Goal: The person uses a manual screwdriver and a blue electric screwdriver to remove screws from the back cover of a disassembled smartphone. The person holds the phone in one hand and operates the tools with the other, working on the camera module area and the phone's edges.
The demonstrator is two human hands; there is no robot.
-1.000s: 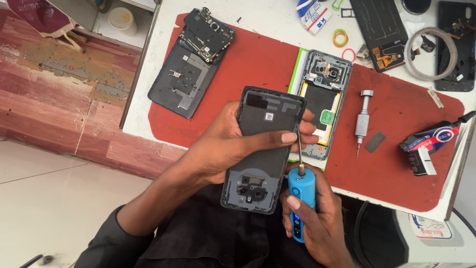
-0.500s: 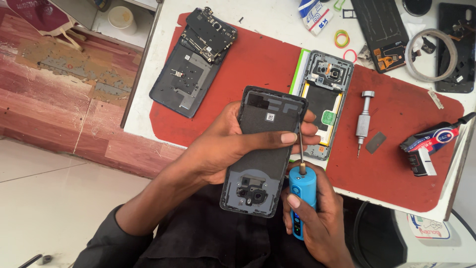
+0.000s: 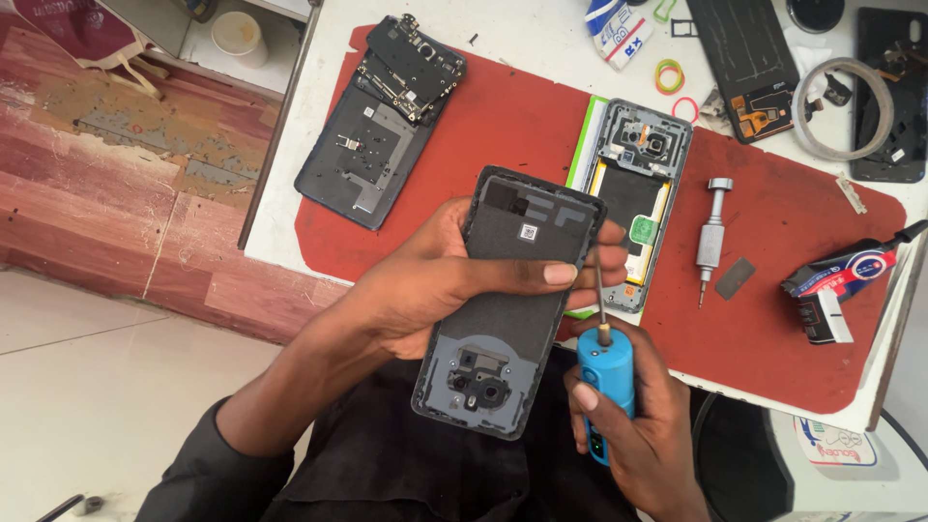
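Head view: two hands work on a phone back cover above a red mat.

Left hand (image 3: 440,290) grips the dark phone back cover (image 3: 507,309), inner side up, held over the near edge of the red mat (image 3: 783,319). Right hand (image 3: 628,435) is closed around a blue electric screwdriver (image 3: 607,387), its bit beside the cover's right edge. An opened phone frame (image 3: 633,208) lies on the mat just beyond the cover; a silver manual screwdriver (image 3: 712,237) lies right of that frame.

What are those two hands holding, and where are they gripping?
The left hand grips a phone back cover across its middle. The right hand grips a blue electric screwdriver around its body.
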